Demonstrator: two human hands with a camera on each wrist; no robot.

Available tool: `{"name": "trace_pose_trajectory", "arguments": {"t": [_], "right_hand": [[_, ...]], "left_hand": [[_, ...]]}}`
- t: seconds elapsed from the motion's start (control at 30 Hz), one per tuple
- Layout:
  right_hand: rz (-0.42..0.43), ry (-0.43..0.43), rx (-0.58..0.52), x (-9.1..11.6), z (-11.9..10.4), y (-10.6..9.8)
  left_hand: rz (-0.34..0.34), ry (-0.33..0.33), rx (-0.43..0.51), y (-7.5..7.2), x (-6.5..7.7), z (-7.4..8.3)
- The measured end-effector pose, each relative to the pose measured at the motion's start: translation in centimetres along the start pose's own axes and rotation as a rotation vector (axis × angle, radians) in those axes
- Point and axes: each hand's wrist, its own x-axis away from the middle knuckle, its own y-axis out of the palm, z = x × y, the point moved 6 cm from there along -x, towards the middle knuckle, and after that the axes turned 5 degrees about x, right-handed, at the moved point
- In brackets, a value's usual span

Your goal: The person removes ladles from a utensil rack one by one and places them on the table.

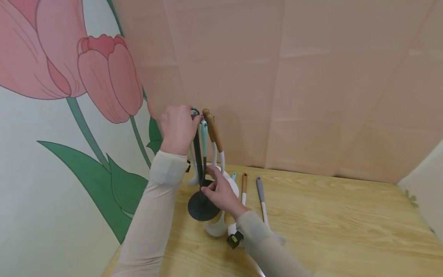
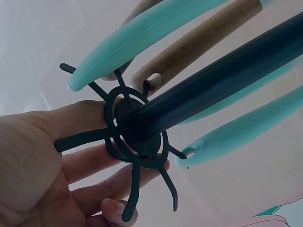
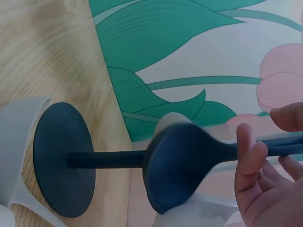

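Dark ladle (image 3: 177, 163) hangs, its bowl just below the right fingers (image 3: 251, 165)

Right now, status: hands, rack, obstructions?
Left hand holds rack at top. Right hand at dark ladle, grip unclear. Other hanging utensils crowd close.

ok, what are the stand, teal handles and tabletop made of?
Stand: probably plastic or coated metal, matte; uniformly dark, smooth.
Teal handles: likely plastic, maybe silicone, satin; even colour, soft highlights.
Tabletop: wood or wood-print laminate, low sheen; grain shows, can't tell which.
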Motion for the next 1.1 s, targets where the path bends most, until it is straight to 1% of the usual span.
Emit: {"name": "trace_pose_trajectory", "arguments": {"t": [0.1,0.23,0.33,0.43,0.6,0.77,0.87,1.1], "right_hand": [[0.012,-0.004,-0.011,0.1,-0.1,-0.1],[0.052,-0.004,-0.045,0.2,-0.1,-0.3],[0.084,0.002,-0.053,0.3,0.0,-0.4],[0.101,-0.011,-0.046,0.6,0.1,-0.5],[0.106,-0.042,-0.050,1.0,0.1,-0.6],[0.117,-0.066,-0.056,1.3,0.1,-0.8],[0.123,-0.066,-0.054,1.6,0.2,-0.9],[0.099,-0.048,-0.056,2.1,0.1,-1.1]], "left_hand": [[0.006,0.007,0.003,-0.1,0.0,0.2],[0.017,0.013,-0.002,-0.1,-0.1,0.4],[0.025,0.010,-0.023,-0.2,-0.2,0.6],[0.025,-0.004,-0.042,-0.1,-0.2,0.7],[0.038,-0.016,-0.047,0.3,-0.3,0.9],[0.046,-0.008,-0.029,0.4,-0.4,1.0],[0.031,-0.016,-0.023,0.4,-0.4,0.8],[0.018,-0.026,-0.047,0.5,-0.4,0.4]]}}
